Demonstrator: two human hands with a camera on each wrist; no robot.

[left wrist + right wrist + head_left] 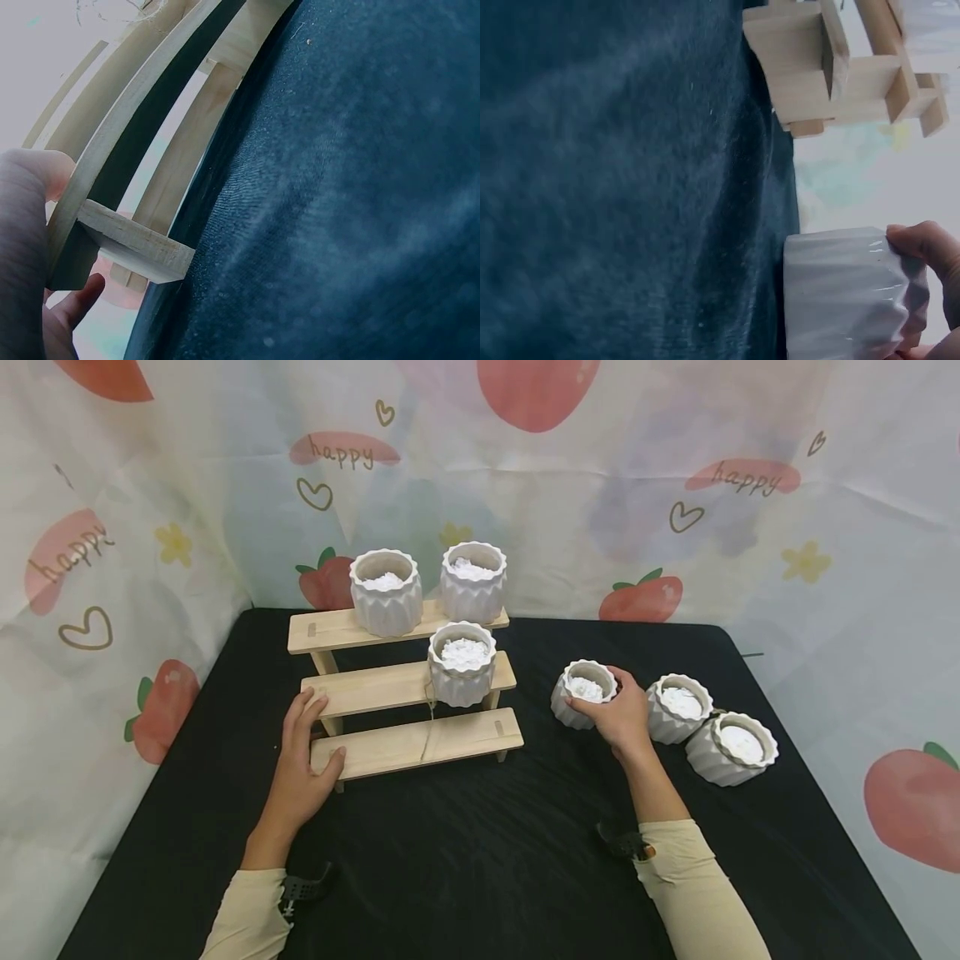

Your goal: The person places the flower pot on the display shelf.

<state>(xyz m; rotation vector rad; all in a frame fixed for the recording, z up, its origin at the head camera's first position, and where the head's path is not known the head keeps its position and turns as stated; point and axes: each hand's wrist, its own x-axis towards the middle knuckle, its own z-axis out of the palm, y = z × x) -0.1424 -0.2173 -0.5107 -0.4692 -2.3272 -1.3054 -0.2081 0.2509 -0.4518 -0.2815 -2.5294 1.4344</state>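
A three-tier wooden stand [382, 750] stands left of centre on the black-covered table. My left hand [296, 781] holds its left end, thumb over the lowest board and fingers by the middle board. In the left wrist view the thumb and a finger sit on either side of the board [112, 142]. My right hand [624, 714] grips a small white fluted pot [566, 710] by its rim, right of the stand. White filling shows inside the pot. The right wrist view has the pot [840, 292] upright against the cloth, with fingers over its scalloped rim.
Two white pots [385, 597] [472, 593] stand on the top board, and another pot [461, 681] on the middle board's right end. Thin twine [429, 727] hangs from it. Two more pots [667, 718] [712, 756] stand right of my right hand. A printed curtain [555, 527] surrounds the table.
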